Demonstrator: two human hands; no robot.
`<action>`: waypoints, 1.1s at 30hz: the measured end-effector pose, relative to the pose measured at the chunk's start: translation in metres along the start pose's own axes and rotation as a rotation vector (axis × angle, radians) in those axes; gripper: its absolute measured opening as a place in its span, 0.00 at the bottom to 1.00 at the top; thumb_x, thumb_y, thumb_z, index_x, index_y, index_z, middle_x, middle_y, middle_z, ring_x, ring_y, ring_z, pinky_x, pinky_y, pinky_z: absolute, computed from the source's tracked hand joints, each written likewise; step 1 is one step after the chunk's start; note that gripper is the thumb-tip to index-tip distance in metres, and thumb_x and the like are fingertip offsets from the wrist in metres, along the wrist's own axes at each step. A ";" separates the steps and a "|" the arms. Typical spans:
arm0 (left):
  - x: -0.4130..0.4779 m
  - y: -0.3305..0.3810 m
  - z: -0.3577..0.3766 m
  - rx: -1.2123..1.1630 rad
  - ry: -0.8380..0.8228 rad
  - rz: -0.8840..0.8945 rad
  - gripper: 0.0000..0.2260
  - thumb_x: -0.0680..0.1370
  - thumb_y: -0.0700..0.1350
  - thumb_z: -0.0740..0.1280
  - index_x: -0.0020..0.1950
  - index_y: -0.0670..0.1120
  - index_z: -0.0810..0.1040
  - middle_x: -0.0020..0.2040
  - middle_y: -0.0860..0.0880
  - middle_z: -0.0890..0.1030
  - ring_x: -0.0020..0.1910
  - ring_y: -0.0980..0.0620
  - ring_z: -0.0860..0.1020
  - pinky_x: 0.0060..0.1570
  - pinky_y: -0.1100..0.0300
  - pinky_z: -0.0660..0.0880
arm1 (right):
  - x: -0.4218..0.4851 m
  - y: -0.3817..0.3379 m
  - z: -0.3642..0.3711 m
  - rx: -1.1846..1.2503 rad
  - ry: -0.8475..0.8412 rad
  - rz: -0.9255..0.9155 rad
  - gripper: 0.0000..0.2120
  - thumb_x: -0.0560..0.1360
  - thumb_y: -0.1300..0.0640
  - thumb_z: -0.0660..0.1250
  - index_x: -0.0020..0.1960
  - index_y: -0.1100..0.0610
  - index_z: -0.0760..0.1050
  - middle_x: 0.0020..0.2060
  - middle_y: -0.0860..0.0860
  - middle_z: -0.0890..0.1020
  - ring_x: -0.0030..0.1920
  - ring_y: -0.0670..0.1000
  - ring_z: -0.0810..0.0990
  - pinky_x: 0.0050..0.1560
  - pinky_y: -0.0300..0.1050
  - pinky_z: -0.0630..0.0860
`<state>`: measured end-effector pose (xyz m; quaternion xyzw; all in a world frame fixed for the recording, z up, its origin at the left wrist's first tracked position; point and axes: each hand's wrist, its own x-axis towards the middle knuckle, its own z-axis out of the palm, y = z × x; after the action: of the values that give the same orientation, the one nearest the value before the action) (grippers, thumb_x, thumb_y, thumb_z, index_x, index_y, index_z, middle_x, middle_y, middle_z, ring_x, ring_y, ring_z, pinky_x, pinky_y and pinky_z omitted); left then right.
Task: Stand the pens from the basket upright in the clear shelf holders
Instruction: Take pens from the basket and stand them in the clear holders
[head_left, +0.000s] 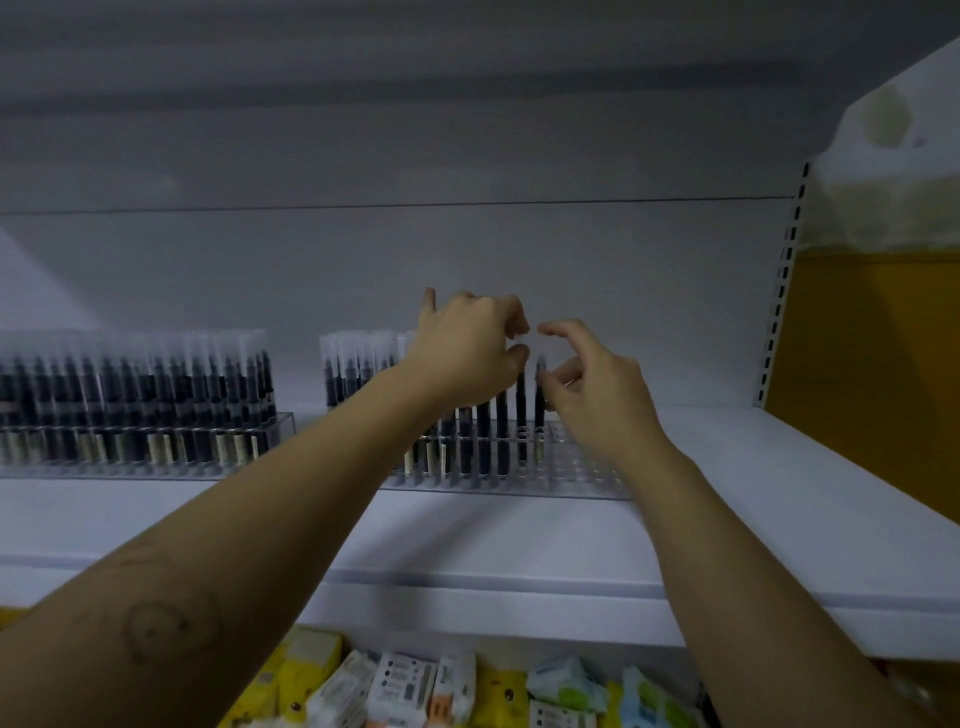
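Observation:
Dark pens with clear caps stand upright in a clear holder (566, 467) on the white shelf (519, 540). My left hand (467, 348) reaches over the filled rows and pinches the clear cap of one pen (521, 410) between thumb and forefinger. Just to its right stands the last pen (540, 410) in the row. My right hand (592, 389) hovers beside that pen, its thumb and forefinger curved and apart around the cap, gripping nothing that I can see. The holder's right part has empty holes. The basket is out of view.
A second clear holder (156, 457), full of pens, stands to the left on the same shelf. A slotted upright (779, 291) and a yellow side panel (872, 364) bound the shelf on the right. Packaged goods (415, 686) lie on the shelf below.

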<state>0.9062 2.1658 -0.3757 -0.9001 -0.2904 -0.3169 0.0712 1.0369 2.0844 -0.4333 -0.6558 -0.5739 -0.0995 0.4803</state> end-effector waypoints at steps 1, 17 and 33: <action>0.000 0.000 0.000 0.003 -0.002 0.001 0.12 0.80 0.51 0.63 0.62 0.52 0.74 0.60 0.53 0.79 0.67 0.49 0.70 0.74 0.37 0.47 | 0.001 -0.002 0.000 -0.012 -0.007 -0.010 0.19 0.78 0.54 0.66 0.67 0.44 0.68 0.38 0.45 0.80 0.39 0.48 0.80 0.42 0.45 0.79; -0.023 -0.001 -0.021 0.108 0.024 0.064 0.24 0.78 0.53 0.64 0.74 0.55 0.65 0.72 0.53 0.69 0.75 0.53 0.60 0.73 0.38 0.38 | -0.019 -0.008 -0.010 0.036 0.092 0.002 0.30 0.75 0.55 0.70 0.74 0.46 0.64 0.61 0.51 0.78 0.60 0.48 0.76 0.62 0.49 0.75; -0.153 -0.011 -0.064 -0.052 0.145 0.131 0.25 0.77 0.52 0.67 0.73 0.51 0.67 0.72 0.50 0.71 0.73 0.52 0.64 0.76 0.51 0.49 | -0.093 -0.100 -0.018 -0.076 -0.072 -0.090 0.30 0.75 0.51 0.70 0.73 0.45 0.64 0.68 0.46 0.71 0.67 0.50 0.69 0.69 0.53 0.68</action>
<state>0.7697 2.0819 -0.4187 -0.8935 -0.2164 -0.3832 0.0890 0.9300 1.9979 -0.4359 -0.6504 -0.6153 -0.1191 0.4292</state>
